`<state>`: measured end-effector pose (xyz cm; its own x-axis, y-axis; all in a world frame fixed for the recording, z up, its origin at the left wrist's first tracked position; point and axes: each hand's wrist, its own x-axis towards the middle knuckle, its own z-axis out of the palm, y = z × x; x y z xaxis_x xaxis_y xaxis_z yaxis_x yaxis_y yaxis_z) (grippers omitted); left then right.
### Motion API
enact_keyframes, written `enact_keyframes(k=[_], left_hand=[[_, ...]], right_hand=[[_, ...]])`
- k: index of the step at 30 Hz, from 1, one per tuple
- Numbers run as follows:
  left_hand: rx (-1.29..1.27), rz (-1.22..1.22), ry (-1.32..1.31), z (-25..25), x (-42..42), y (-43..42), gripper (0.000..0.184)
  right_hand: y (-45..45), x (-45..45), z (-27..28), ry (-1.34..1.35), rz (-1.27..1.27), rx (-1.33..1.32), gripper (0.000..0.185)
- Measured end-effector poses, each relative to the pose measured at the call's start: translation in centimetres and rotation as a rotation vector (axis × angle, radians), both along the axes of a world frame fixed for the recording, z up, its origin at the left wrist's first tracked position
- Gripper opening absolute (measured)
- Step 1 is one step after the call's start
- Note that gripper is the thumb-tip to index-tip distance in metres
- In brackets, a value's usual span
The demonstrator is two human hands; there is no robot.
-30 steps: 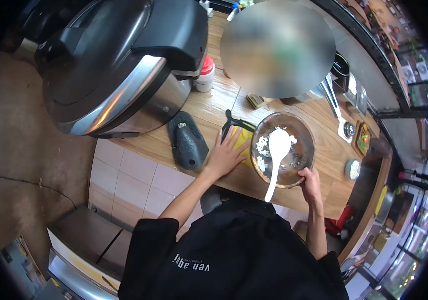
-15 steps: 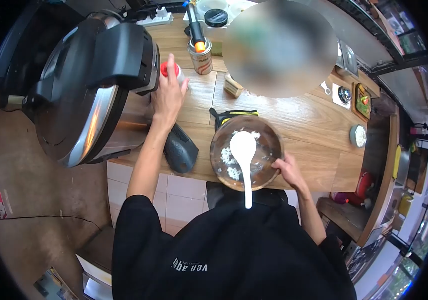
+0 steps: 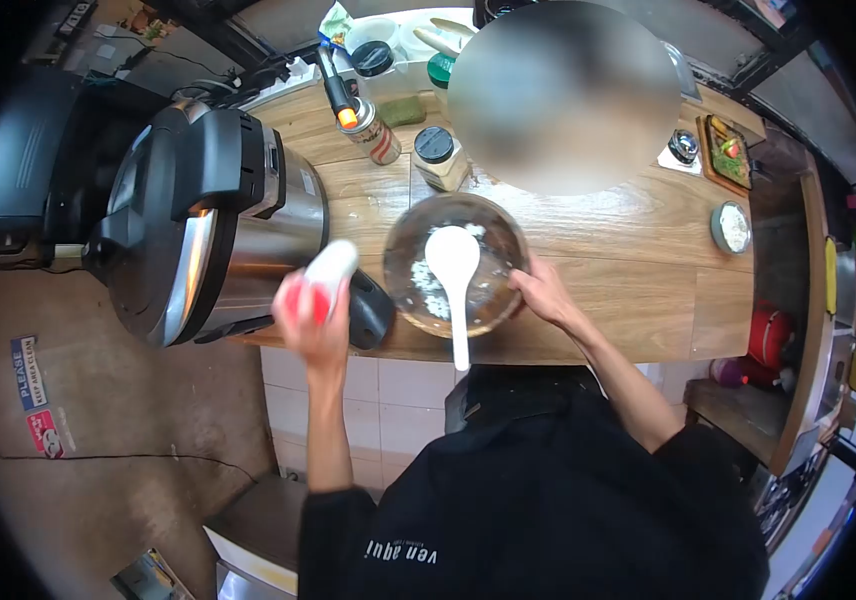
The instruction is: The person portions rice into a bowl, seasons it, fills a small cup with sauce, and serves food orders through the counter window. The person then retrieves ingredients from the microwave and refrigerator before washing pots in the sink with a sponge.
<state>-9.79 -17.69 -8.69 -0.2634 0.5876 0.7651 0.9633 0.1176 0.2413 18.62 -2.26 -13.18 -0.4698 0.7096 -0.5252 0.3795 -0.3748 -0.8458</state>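
Found red-capped bottle (image 3: 334, 261) in left hand (image 3: 318, 336), curled around cap end; found bowl (image 3: 501, 240) between hands, pinched at rim by right hand (image 3: 545, 293); judged bottle light, best gripped mid-body; judged bowl stiff, heavier, best held there.

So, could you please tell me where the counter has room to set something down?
The widest bare stretch of counter lies between the right hand and the small grey bowl. A smaller gap separates the cooker from the dark-lidded jar. It is crowded around the torch-topped can; a blurred oval hides part.
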Motion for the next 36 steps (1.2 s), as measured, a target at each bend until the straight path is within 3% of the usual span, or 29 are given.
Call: enact_keyframes(k=[1,3,5,7,12,13,14,15,17,19,21,23,25,27,28,30,31,33,34,35,36], left_hand=[[-0.012,0.036,0.016,3.0,1.8,-3.3,0.066],[-0.017,0.102,-0.096,7.2,4.6,-10.0,0.07],[-0.056,0.258,-0.012,10.0,7.1,-16.5,0.071],[-0.143,0.483,0.04,11.5,10.0,-22.4,0.066],[-0.142,0.913,0.181,9.8,18.2,-34.6,0.052],[-0.166,1.019,0.215,9.9,20.6,-34.9,0.051],[-0.166,1.033,0.209,9.6,22.5,-35.5,0.051],[-0.192,1.113,0.178,9.3,24.3,-36.3,0.052],[-0.235,1.27,0.108,8.5,27.4,-37.6,0.055],[-0.262,1.345,0.062,8.1,28.3,-39.0,0.056],[-0.268,1.399,0.035,7.1,28.2,-40.0,0.055],[-0.274,1.413,0.032,5.7,27.1,-42.5,0.056],[-0.281,1.44,0.03,4.6,25.1,-44.7,0.057],[-0.336,1.359,0.039,3.6,22.4,-46.8,0.06],[-0.322,1.388,0.035,3.1,20.9,-47.4,0.06],[-0.341,1.427,-0.097,2.5,17.5,-48.3,0.055],[-0.325,1.474,-0.088,1.6,15.4,-49.4,0.055],[-0.198,1.305,-0.266,-0.2,10.2,-52.5,0.059],[-0.183,1.27,-0.291,-0.4,7.2,-52.9,0.056],[-0.18,1.228,-0.33,0.1,4.2,-52.9,0.054],[-0.166,1.194,-0.379,1.1,1.4,-52.8,0.055]], right_hand=[[0.8,-1.4,0.3,0.019,0.034,-0.048,0.048],[2.4,-5.8,-4.0,0.06,0.143,0.206,0.046],[3.4,-9.7,-0.7,0.182,0.132,-0.108,0.045],[4.8,-13.4,-2.7,0.18,0.176,-0.12,0.048],[5.8,-15.2,-4.4,0.028,0.084,0.021,0.06],[5.6,-14.3,-6.6,-0.085,-0.102,0.449,0.071],[3.9,-11.5,-0.5,-0.098,-0.321,0.441,0.076],[4.0,-11.3,-1.1,-0.1,-0.312,0.445,0.076],[5.4,-11.2,-3.1,-0.21,-0.406,0.972,0.079],[8.0,-12.5,-4.5,-0.171,-0.166,0.883,0.078],[10.2,-13.9,-6.8,-0.167,-0.184,0.915,0.074],[10.9,-14.9,-7.6,-0.188,-0.326,0.891,0.069],[9.6,-15.7,-6.9,-0.252,-0.478,1.029,0.063],[5.6,-16.1,-5.2,-0.073,-0.531,1.224,0.052],[1.9,-16.4,-3.4,0.093,-0.495,1.196,0.046],[-6.5,-16.8,-0.3,0.23,-0.262,1.437,0.036],[-11.1,-17.9,1.0,0.422,-0.149,1.464,0.033],[-19.6,-20.9,0.5,0.68,0.308,1.299,0.031],[-24.0,-23.3,1.5,0.672,0.503,1.166,0.029],[-28.4,-25.8,1.7,0.604,0.704,0.95,0.036],[-32.3,-28.4,2.1,0.434,0.976,0.692,0.062]])
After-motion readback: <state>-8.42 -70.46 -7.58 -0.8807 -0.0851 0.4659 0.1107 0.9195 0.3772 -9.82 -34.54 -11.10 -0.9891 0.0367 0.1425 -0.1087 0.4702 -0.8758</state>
